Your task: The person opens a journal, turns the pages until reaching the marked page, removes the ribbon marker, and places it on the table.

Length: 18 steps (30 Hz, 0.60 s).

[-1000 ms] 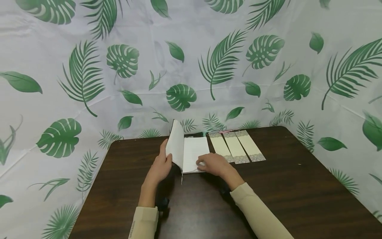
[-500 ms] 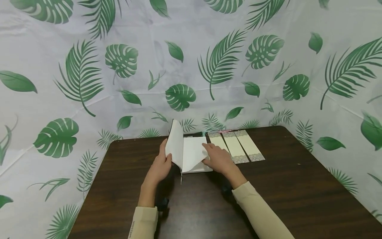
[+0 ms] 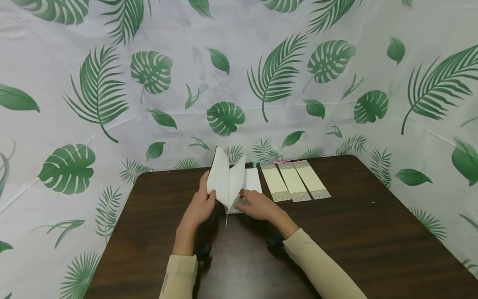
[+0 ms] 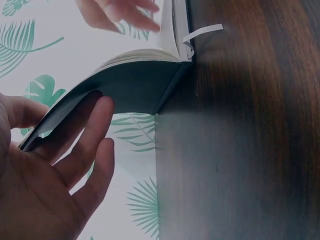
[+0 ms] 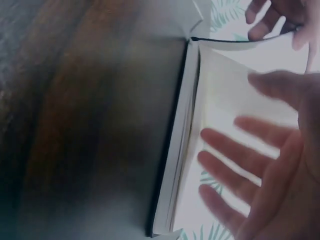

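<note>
A notebook with a dark cover (image 4: 135,85) stands partly open on the table. My left hand (image 3: 201,207) grips its raised left cover, thumb on the inner side and fingers behind it. A white page (image 3: 237,178) stands lifted in the middle, leaning towards that cover. Beside this page is my right hand (image 3: 259,205); in the right wrist view its fingers (image 5: 235,150) are spread and relaxed, pinching nothing. The right-hand page block (image 3: 253,179) lies flat on the table. From the spine's near end hangs a thin pale ribbon (image 4: 205,32).
Three cream paper strips (image 3: 296,182) with lace-patterned ends lie side by side right of the notebook, pink and teal strings (image 3: 284,161) at their far ends. The dark wooden table (image 3: 354,232) ends at a leaf-print cloth backdrop (image 3: 179,83).
My right hand first lifted the page's corner from the right, then carried it left until the page stood upright. The fingers have since spread. My left hand keeps its grip on the cover.
</note>
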Tool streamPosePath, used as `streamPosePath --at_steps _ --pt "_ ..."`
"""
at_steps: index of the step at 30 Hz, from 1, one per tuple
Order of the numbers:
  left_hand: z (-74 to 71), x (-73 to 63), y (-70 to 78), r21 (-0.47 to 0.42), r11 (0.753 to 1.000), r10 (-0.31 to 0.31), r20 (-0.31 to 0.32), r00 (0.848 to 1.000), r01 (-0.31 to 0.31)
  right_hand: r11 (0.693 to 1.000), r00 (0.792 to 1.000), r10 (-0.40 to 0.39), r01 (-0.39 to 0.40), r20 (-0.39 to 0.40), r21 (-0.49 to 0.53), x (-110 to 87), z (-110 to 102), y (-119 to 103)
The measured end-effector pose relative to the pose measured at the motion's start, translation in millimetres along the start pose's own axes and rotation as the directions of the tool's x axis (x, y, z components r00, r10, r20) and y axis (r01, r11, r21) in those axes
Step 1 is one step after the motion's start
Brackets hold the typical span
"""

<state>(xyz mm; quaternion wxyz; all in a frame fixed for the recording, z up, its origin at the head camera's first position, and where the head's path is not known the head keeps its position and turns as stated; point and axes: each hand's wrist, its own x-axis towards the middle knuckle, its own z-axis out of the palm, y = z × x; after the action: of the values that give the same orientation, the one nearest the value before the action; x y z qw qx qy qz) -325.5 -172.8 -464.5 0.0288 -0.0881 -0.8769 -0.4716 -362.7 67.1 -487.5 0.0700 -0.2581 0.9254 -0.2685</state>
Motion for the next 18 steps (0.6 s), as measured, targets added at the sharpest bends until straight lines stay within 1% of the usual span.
streamPosePath --at_steps 3,5,8,11,15,18 --pt "0.4 -0.3 1.1 -0.007 1.0 -0.021 0.005 1.0 0.021 0.995 0.994 -0.092 0.093 0.055 -0.02 0.0 3.2 -1.0" --pt "0.6 -1.1 2.4 -0.008 0.999 -0.039 0.004 0.999 0.039 0.993 0.99 -0.117 0.119 0.079 -0.024 -0.8 4.0 -2.8" --pt "1.0 -2.3 5.3 -0.008 0.998 -0.062 0.002 0.998 0.062 0.99 0.987 -0.128 0.133 0.093 -0.043 -1.7 5.0 -5.4" --pt "1.1 -2.5 6.7 0.022 0.997 -0.079 -0.014 0.997 0.079 0.987 0.986 -0.141 0.147 0.085 -0.066 -2.2 5.9 -7.1" --pt "1.2 -1.4 4.0 0.066 0.994 -0.083 -0.039 0.996 0.085 0.982 0.984 -0.156 0.163 0.082 -0.09 -2.3 7.5 -7.1" --pt "1.3 -1.0 1.9 0.074 0.994 -0.078 -0.051 0.996 0.082 0.984 0.987 -0.138 0.147 0.084 -0.101 -2.6 8.9 -6.6"
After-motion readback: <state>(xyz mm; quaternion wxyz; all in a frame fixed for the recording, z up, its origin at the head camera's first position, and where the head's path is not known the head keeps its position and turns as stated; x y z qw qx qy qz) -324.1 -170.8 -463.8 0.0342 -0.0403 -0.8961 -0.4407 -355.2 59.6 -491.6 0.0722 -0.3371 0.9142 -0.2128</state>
